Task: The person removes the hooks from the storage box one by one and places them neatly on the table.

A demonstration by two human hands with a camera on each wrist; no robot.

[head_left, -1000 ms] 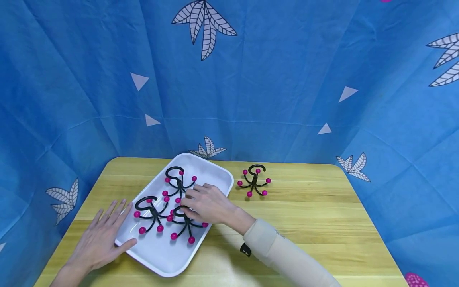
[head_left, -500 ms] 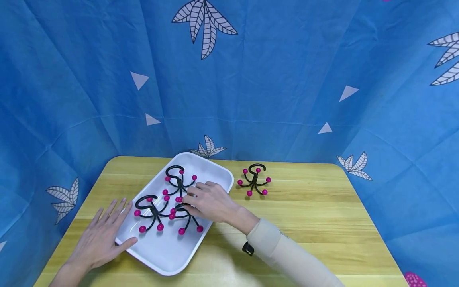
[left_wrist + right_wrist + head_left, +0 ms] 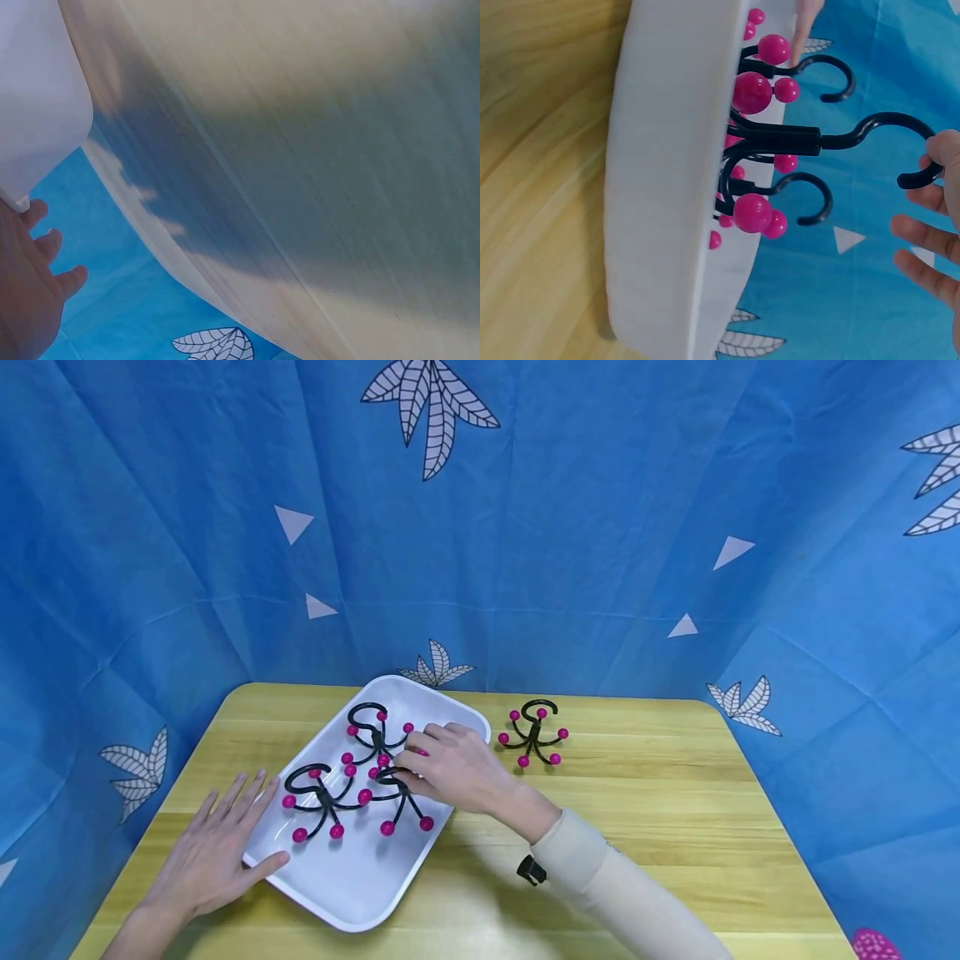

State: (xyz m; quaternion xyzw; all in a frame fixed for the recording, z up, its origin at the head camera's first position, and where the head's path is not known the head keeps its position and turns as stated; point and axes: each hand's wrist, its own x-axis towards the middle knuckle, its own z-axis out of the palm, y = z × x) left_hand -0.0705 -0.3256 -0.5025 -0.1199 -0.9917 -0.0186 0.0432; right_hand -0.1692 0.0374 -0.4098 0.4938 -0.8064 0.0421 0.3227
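A white tray [image 3: 352, 885] holds several black claw hangers, each with a curved top hook and arms ending in pink balls. My right hand [image 3: 461, 768] pinches the hook of the nearest-right hanger [image 3: 405, 789] between thumb and index finger; in the right wrist view its other fingers [image 3: 930, 240] spread loosely. Beside it in the tray stand a left hanger [image 3: 324, 797] and a back hanger [image 3: 377, 739]. With fingers straight, my left hand [image 3: 206, 856] rests at the tray's left rim. One more hanger [image 3: 534, 735] stands on the table, right of the tray.
The wooden table [image 3: 637, 827] reaches back to a blue curtain [image 3: 570, 527] printed with leaves and triangles, which also hangs at both sides. A small black object [image 3: 531, 870] shows beneath the right cuff.
My right hand has moved a little right and away from me, carrying the pinched hanger the same way within the tray's area. The left hand and the other hangers stay put.
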